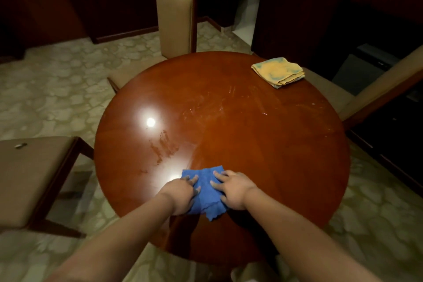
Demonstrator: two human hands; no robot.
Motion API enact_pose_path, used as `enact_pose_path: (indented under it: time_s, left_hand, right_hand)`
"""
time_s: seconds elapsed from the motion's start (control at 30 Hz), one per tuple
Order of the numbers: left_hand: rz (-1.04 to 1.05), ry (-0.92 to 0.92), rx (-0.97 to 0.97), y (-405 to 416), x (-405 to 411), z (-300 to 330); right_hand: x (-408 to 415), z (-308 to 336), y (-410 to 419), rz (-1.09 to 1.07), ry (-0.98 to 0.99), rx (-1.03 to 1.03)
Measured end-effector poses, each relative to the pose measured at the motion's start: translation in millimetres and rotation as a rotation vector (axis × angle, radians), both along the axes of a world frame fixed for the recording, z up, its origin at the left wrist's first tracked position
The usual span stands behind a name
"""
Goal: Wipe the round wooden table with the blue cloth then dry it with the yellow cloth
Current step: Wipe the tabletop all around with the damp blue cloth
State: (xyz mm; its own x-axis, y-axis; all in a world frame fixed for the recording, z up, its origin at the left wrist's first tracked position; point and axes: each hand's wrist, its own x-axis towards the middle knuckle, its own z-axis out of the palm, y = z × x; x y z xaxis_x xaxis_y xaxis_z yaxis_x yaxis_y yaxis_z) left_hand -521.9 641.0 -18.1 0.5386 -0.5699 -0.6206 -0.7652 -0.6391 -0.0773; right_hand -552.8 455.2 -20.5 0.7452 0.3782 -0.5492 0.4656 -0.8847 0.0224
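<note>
The round wooden table (263,139) fills the middle of the view, glossy, with wet streaks towards its far side and a damp handprint left of centre. A blue cloth (206,192) lies crumpled near the table's near edge. My left hand (182,194) presses on the cloth's left part with its fingers slightly bent into the fabric. My right hand (231,189) lies flat on its right part, fingers spread. A folded yellow cloth (278,71) with bluish stains rests at the far right of the table, untouched.
A tan chair (176,18) stands behind the table, another chair seat (32,178) at the left and a third chair (375,94) at the right. Dark cabinets line the back and right walls. The floor is pale patterned tile.
</note>
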Motion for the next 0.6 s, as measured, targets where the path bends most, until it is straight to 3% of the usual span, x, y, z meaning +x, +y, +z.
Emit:
enact_pose_path:
  time_s: [0.33, 0.6]
  left_hand:
    - [0.039, -0.009, 0.014, -2, 0, -11]
    - [0.164, 0.004, -0.011, -19, 24, -11]
  right_hand:
    - [7, 4, 12, 0.032, -0.001, -0.090]
    - [43, -2, -3, 0.081, -0.017, -0.034]
